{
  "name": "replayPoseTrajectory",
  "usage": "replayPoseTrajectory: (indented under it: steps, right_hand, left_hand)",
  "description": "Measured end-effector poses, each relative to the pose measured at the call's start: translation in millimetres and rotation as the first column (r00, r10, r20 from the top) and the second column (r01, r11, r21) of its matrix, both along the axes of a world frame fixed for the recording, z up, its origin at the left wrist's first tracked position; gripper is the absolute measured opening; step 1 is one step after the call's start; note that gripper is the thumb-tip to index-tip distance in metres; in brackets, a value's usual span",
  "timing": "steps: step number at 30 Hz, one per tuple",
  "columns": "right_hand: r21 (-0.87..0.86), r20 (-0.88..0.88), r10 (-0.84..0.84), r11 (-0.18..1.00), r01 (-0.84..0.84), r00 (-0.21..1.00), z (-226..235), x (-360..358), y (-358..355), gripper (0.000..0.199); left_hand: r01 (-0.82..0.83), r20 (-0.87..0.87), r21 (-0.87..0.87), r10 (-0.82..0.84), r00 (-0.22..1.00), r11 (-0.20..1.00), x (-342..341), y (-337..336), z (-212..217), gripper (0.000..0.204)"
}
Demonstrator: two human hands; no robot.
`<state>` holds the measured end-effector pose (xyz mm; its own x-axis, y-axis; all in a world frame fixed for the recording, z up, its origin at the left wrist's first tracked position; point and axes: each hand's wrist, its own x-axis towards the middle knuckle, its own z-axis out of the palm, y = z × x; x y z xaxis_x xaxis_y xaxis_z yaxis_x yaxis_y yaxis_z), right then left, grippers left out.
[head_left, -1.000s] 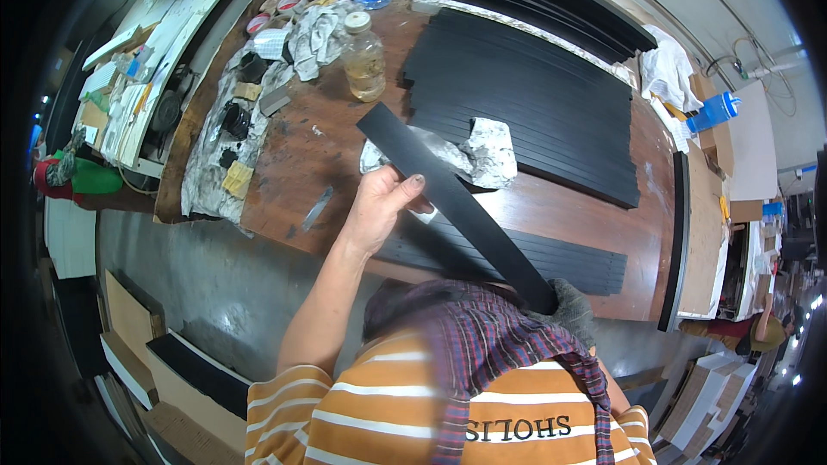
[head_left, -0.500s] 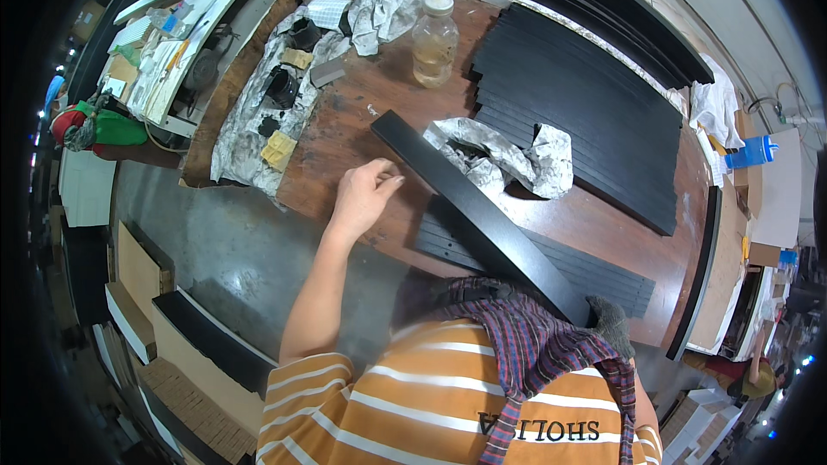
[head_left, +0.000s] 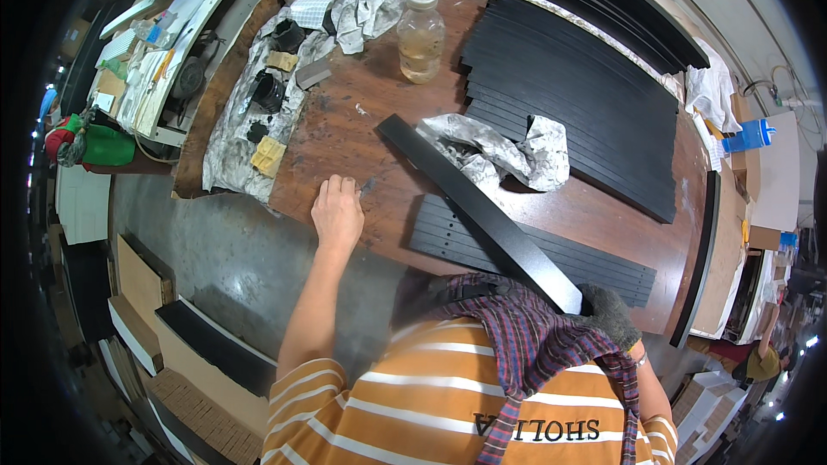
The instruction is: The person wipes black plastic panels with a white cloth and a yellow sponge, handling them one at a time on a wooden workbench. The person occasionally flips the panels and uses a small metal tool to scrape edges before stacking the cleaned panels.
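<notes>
A long, narrow black board slants over the brown worktable. My right hand, in a dark grey glove, grips its near end by my body. My left hand is bare and rests by the table's near edge, left of the board. Its fingers are curled together, and whatever they may hold is hidden. Under the slanting board lie flat black slats, some with small holes at the left end. A crumpled, black-stained white rag sits just beyond the board.
Farther back are a stack of black slats and a capped jar of cloudy liquid. At the left, a stained cloth bears black cups and yellow sponges. Another person is at far left.
My left hand has moved left and down, away from the board's far end. The gloved right hand shows more fully at the near end, and the board has shifted slightly.
</notes>
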<state>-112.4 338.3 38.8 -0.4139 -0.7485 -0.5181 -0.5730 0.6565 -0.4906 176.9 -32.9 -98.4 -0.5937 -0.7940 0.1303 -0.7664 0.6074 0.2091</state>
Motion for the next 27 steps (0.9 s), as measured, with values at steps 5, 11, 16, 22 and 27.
replayPoseTrajectory:
  steps: [5, 11, 16, 22, 27]
  right_hand:
    - [-0.170, 0.149, 0.123, 0.981, -0.098, 0.981, 12.4, -13.3, 28.9, 0.050]
    - [0.065, 0.277, -0.408, 0.911, 0.407, 0.870, 23.8, -5.5, 66.0, 0.026]
    - [-0.136, -0.507, 0.103, 0.971, -0.198, 0.856, -2.6, -0.5, 79.2, 0.020]
    - [-0.236, -0.441, 0.058, 0.955, -0.178, 0.895, -2.0, -6.9, 82.0, 0.020]
    - [-0.157, -0.045, -0.419, 0.900, 0.407, 0.907, 9.2, -9.2, 72.9, 0.018]
  left_hand:
    - [0.004, -0.073, 0.006, -0.004, 0.997, 1.000, 8.0, 3.8, -1.4, 0.025]
    - [-0.039, -0.043, 0.193, 0.048, 0.998, 0.980, 13.8, 2.4, 5.3, 0.024]
    - [-0.010, -0.250, 0.425, 0.128, 0.960, 0.905, 4.5, -1.0, -1.1, 0.026]
    - [0.074, -0.527, 0.298, 0.099, 0.844, 0.952, -52.1, -52.7, -15.8, 0.022]
    - [-0.004, -0.533, 0.101, 0.057, 0.844, 0.995, -88.9, -53.0, 4.8, 0.016]
